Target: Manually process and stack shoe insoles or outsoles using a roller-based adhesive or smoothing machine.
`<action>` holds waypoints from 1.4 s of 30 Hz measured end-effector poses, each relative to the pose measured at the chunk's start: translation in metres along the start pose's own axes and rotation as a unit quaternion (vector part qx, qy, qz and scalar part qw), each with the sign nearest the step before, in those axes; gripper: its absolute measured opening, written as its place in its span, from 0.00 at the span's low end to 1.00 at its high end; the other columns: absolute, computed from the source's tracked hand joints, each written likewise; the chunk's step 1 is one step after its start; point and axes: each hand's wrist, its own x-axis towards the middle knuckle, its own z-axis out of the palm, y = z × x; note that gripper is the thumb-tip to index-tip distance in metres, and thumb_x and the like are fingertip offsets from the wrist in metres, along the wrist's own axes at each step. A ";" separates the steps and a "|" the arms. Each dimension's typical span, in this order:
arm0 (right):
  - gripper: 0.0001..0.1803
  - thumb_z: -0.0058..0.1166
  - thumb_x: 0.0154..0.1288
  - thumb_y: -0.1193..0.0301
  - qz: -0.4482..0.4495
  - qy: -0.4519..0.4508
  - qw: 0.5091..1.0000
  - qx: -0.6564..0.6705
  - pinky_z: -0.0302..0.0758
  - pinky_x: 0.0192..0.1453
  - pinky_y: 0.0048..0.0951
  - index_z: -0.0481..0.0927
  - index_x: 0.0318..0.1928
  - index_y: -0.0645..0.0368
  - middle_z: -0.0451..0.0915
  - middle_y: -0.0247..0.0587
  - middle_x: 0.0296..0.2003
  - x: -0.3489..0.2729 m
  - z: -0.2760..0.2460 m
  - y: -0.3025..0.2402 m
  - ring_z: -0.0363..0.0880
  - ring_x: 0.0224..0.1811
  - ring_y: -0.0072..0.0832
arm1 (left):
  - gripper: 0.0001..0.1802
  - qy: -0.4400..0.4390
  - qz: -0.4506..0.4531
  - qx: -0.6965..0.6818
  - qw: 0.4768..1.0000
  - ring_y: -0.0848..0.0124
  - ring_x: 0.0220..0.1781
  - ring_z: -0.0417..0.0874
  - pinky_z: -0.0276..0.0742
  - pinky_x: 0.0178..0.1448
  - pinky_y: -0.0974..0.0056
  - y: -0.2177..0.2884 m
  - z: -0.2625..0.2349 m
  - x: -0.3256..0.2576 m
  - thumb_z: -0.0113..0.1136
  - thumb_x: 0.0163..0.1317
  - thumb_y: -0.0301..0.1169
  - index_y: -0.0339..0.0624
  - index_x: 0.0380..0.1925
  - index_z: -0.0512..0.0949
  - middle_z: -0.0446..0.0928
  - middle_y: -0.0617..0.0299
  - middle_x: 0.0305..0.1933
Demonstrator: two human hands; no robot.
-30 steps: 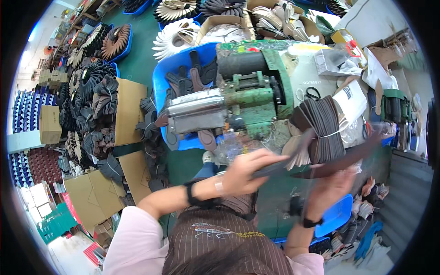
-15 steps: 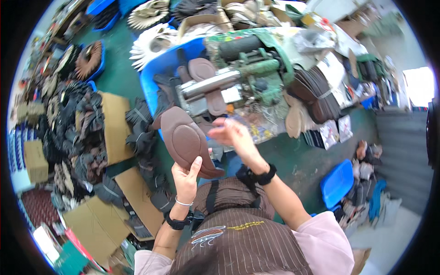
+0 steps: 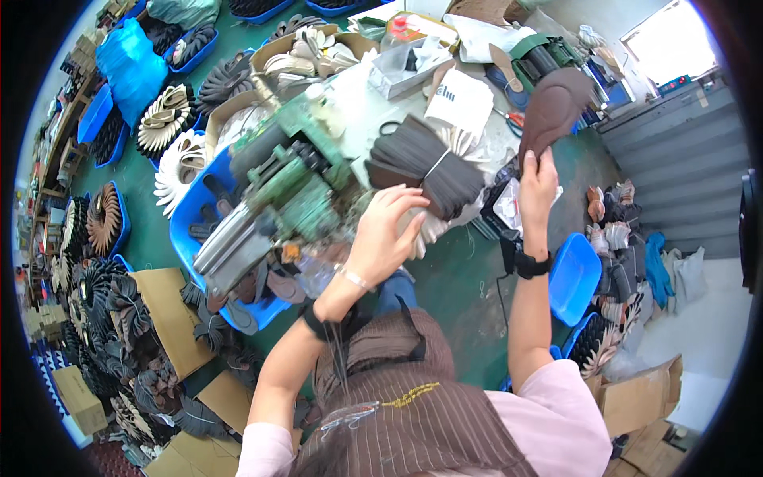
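Note:
A brown shoe insole (image 3: 555, 107) stands up from my right hand (image 3: 540, 191), pinched at its narrow end on the right side. Whether more than one insole is in that grip, I cannot tell. My left hand (image 3: 388, 232) has its thumb apart from its half-bent fingers and holds nothing that shows. It is just in front of a dark bundle of insoles (image 3: 433, 167) tied with a pale band; whether it touches the bundle is unclear. Left of that hand is a green machine (image 3: 298, 203) with a shiny metal roller (image 3: 230, 242).
A blue tub (image 3: 187, 222) with insoles stands under the machine. Two empty-looking stretches aside, a blue basin (image 3: 575, 278) lies on the floor to the right. Cardboard (image 3: 171, 318) and heaps of dark insoles (image 3: 127, 302) crowd the left. Scissors (image 3: 515, 121) lie on the table.
My view and body have turned to the right. The brown insole, gripped by my left hand before, is now in my right hand, raised at the right. My left hand is free.

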 end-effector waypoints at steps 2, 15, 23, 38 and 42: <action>0.18 0.44 0.69 0.72 -0.003 0.012 0.997 -0.080 0.69 0.55 0.42 0.72 0.54 0.71 0.77 0.63 0.47 0.033 0.024 0.050 0.76 0.50 0.53 | 0.10 -0.002 0.046 0.056 0.997 0.52 0.61 0.73 0.67 0.65 0.54 -0.026 0.051 0.067 0.56 0.61 0.28 0.38 0.42 0.79 0.78 0.53 0.53; 0.25 0.42 0.68 0.73 0.174 -0.102 0.979 0.035 0.72 0.52 0.43 0.64 0.65 0.64 0.76 0.57 0.50 -0.016 0.144 0.102 0.76 0.49 0.51 | 0.17 -0.240 -0.134 0.470 0.839 0.61 0.47 0.77 0.62 0.55 0.54 -0.109 0.143 0.189 0.57 0.54 0.45 0.46 0.29 0.87 0.83 0.57 0.37; 0.24 0.45 0.67 0.72 0.049 -0.185 0.980 0.053 0.68 0.60 0.42 0.69 0.63 0.60 0.75 0.53 0.54 -0.038 0.137 0.097 0.74 0.54 0.45 | 0.12 -0.056 -0.516 -0.227 0.824 0.70 0.38 0.79 0.70 0.43 0.67 -0.166 0.094 0.198 0.50 0.65 0.32 0.40 0.36 0.83 0.83 0.61 0.33; 0.18 0.48 0.66 0.63 -0.006 -0.367 0.928 -0.059 0.68 0.51 0.47 0.75 0.50 0.61 0.80 0.55 0.40 -0.020 0.144 0.115 0.77 0.46 0.48 | 0.37 0.130 -0.132 0.318 0.930 0.45 0.67 0.60 0.54 0.71 0.51 -0.054 0.104 0.143 0.65 0.52 0.28 0.37 0.63 0.64 0.60 0.41 0.67; 0.20 0.46 0.69 0.61 -0.007 -0.425 0.904 -0.037 0.70 0.49 0.52 0.75 0.53 0.62 0.79 0.62 0.39 -0.009 0.137 0.116 0.76 0.45 0.55 | 0.58 0.285 -0.432 -0.007 0.856 0.54 0.73 0.55 0.50 0.75 0.55 -0.087 0.127 0.056 0.74 0.49 0.44 0.29 0.69 0.47 0.52 0.43 0.72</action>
